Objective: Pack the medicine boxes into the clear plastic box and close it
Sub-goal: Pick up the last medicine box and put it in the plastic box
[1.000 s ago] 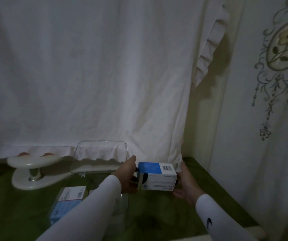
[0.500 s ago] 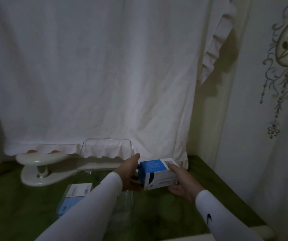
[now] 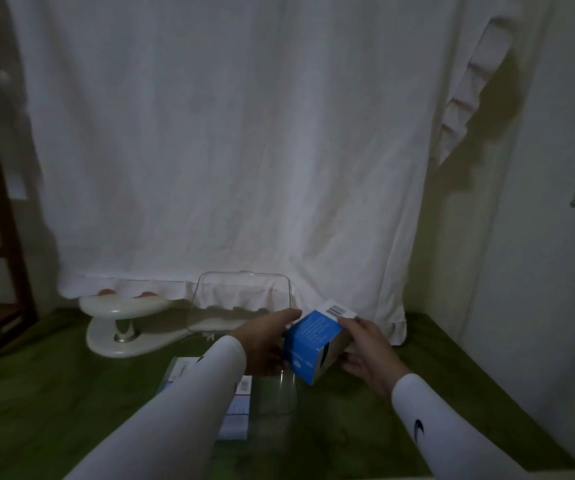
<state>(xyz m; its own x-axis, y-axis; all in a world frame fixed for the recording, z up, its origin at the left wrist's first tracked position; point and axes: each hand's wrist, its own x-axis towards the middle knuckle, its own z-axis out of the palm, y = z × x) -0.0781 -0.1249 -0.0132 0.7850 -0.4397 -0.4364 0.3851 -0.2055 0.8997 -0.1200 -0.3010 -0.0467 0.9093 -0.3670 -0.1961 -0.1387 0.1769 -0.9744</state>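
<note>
Both hands hold one blue-and-white medicine box between them above the green table: the left hand cups its near-left side with fingers curled round it, and the right hand pinches its far-right end, thumb near the barcode. Held tilted, corner down, the box hangs just above the right end of the clear plastic box, probably so that it can be turned to fit the free space. Flat medicine boxes appear to lie already inside, partly hidden by the left sleeve. Its clear lid stands open toward the table's far edge, leaving the opening free; closing remains.
</note>
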